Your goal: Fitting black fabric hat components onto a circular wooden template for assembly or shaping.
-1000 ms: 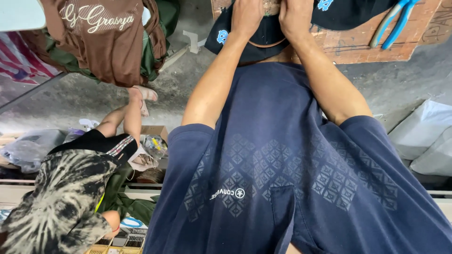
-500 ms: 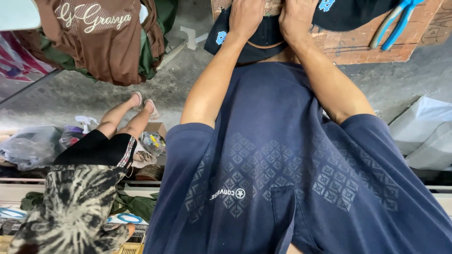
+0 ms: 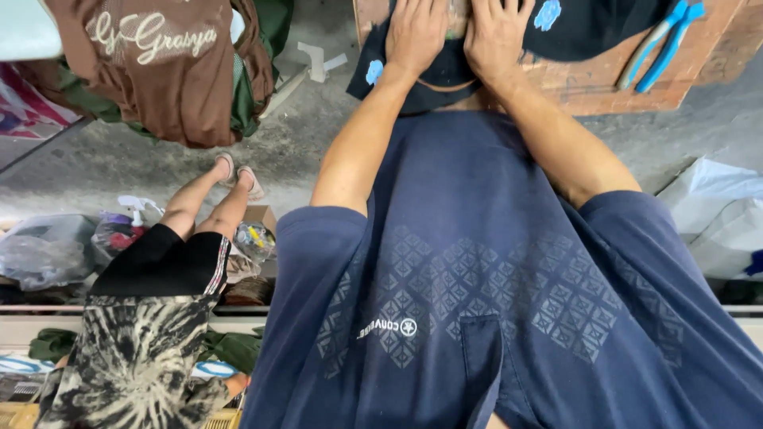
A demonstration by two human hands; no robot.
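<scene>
Pressing down flat, my left hand [image 3: 415, 36] and right hand [image 3: 497, 32] lie side by side on a dark cloth [image 3: 445, 75] with pale blue patches, fingers spread, clasping nothing. That cloth drapes over a worn wooden board [image 3: 604, 87] at the top of view. Blue pliers [image 3: 660, 40] rest on the board, right of my hands. Lower left, another person [image 3: 151, 318] sits among bags; a brown shirt [image 3: 159, 63] hangs above.

Black cloth [image 3: 433, 83], blue pliers [image 3: 660, 44], brown shirt [image 3: 171, 67].
</scene>
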